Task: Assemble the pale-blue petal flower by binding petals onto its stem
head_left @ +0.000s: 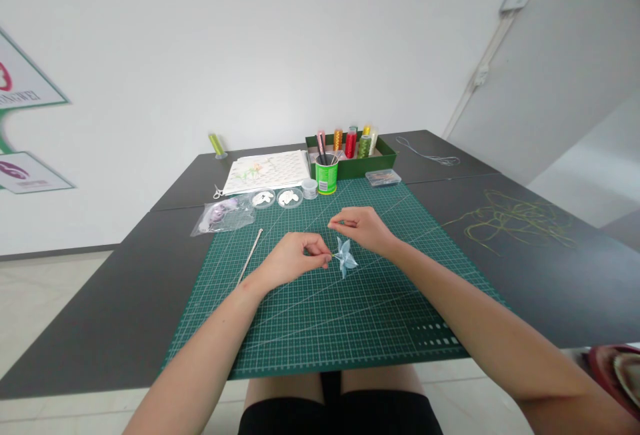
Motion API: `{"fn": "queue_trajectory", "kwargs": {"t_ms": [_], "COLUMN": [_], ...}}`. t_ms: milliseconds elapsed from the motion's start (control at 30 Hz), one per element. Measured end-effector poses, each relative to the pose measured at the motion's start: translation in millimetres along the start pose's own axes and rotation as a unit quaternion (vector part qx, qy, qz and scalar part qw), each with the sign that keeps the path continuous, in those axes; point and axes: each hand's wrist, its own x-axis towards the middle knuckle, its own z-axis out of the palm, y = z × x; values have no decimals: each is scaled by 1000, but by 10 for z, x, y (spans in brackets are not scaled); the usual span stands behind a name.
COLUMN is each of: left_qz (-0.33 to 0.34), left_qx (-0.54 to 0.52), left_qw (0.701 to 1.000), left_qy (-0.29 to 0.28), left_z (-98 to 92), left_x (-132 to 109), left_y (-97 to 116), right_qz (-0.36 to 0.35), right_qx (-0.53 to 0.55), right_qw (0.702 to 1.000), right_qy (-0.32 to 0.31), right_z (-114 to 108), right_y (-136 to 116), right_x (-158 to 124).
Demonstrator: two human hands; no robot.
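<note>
Between the thumb and fingers of my left hand (295, 258) is the thin stem of a pale blue artificial flower (346, 258). Its pointed petals spread to the right, just above the green cutting mat (280, 328). My right hand (364, 227) hovers above and to the right of the flower. Its thumb and forefinger are pinched together, pointing left; whatever they hold, if anything, is too fine to make out. Left of my left hand, a thin whitish twisted cord or stick (251, 251) lies on the mat, partly behind my wrist.
A green box (355, 167) of thread spools stands at the back, behind a green can (327, 178) of tools. Two dishes of white pieces (289, 197), a plastic bag (225, 215), paper sheets (267, 171) and small scissors (218, 192) lie left. Loose yellow-green thread (515, 221) sprawls right.
</note>
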Motion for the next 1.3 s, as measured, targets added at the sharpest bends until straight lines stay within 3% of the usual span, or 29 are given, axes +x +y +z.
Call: {"fn": "queue_trajectory", "kwargs": {"t_ms": [233,433,667,1033,1300], "left_qz": [11,-9,-20,-33,-48], "left_qx": [-7,-128,-172,-138,-15], "left_qw": [998,978,952,949,958], "left_qy": [61,163,253,280,281], "left_z": [-72,-109,-178,-200,-187], "left_x": [28,102,154,186,161], "left_y": [17,-58,-170,-260,-250], "right_qz": [22,36,-8,-64,-94], "right_qx": [13,39,23,-2,-22], "right_qw": [999,998,999,997,994], "right_qy": [-32,-41,-46,-49,-48], "right_z": [26,90,98,81,37], "right_y": [78,72,-60,-218,-318], "right_x": [3,-29,-46,-76,-101]}}
